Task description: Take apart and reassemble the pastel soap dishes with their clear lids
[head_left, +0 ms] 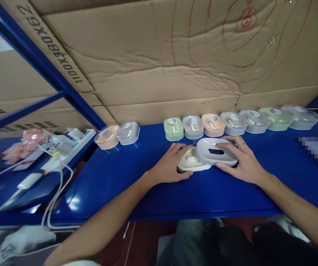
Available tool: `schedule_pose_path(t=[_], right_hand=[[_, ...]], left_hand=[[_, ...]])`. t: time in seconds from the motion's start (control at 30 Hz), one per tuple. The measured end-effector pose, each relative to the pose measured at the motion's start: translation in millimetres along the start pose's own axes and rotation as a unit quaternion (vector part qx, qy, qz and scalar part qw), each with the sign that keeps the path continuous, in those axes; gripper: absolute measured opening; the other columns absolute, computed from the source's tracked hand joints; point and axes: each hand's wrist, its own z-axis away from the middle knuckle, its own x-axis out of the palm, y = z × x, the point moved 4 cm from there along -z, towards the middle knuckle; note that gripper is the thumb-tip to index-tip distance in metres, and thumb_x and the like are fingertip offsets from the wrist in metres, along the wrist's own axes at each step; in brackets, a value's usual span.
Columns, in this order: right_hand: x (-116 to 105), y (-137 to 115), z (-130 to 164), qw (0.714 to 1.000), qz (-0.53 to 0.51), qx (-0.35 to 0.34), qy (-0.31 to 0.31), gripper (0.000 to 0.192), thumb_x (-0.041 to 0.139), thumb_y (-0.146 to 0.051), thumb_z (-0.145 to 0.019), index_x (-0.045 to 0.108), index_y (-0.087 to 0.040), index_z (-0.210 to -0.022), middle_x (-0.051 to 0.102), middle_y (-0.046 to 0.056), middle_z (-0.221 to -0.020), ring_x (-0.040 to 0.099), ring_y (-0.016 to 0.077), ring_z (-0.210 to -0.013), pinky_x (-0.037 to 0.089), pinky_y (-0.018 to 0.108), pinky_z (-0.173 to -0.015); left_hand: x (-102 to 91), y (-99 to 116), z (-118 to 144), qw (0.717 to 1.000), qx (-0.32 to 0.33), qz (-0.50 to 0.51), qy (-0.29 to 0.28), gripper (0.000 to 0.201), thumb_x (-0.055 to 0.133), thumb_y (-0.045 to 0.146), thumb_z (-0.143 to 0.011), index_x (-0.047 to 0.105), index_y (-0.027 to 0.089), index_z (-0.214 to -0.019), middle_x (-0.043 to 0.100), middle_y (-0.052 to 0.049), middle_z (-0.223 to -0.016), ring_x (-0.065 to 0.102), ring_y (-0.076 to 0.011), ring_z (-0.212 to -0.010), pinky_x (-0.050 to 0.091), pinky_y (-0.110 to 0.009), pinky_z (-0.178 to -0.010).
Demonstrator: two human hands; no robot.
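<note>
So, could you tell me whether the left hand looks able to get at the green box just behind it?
Probably yes: the left hand rests on the cream piece, and only bare blue table lies between it and the green box.

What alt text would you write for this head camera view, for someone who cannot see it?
A person's left hand rests on a cream tray while the right hand holds a grey lid-like piece partly over it, on a blue table. A row of small pastel lidded boxes lines the cardboard wall behind.

Nine lidded boxes [193, 126], two hands [172, 163]
</note>
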Motion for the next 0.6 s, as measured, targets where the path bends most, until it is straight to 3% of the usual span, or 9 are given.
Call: schedule_pose_path(t=[0.37, 0.6], right_hand=[[5.1, -1.3, -1.9, 0.999, 0.035, -0.021, -0.026, 0.053, 0.074, -0.059, -0.098, 0.067, -0.027, -0.139, 0.058, 0.019, -0.144, 0.061, 0.0423, -0.131, 0.055, 0.064, -0.109], [-0.9, 0.6, 4.5, 0.998, 0.050, -0.019, 0.018, 0.052, 0.072, -0.057, -0.099, 0.065, -0.028, -0.141, 0.056, 0.018, -0.147, 0.060, 0.0435, -0.135, 0.054, 0.066, -0.111]], left_hand=[[-0.3, 2.3, -5.5, 1.000, 0.000, -0.021, -0.015, 0.097, 0.078, 0.052, -0.092, 0.031, 0.028, -0.173, 0.050, -0.016, -0.161, 0.047, -0.0406, -0.148, 0.039, -0.062, -0.128], [-1.4, 2.6, -9.4, 1.000, 0.003, -0.029, -0.010, 0.100, 0.078, 0.056, -0.092, 0.030, 0.027, -0.174, 0.052, -0.017, -0.161, 0.046, -0.0425, -0.152, 0.035, -0.065, -0.130]])
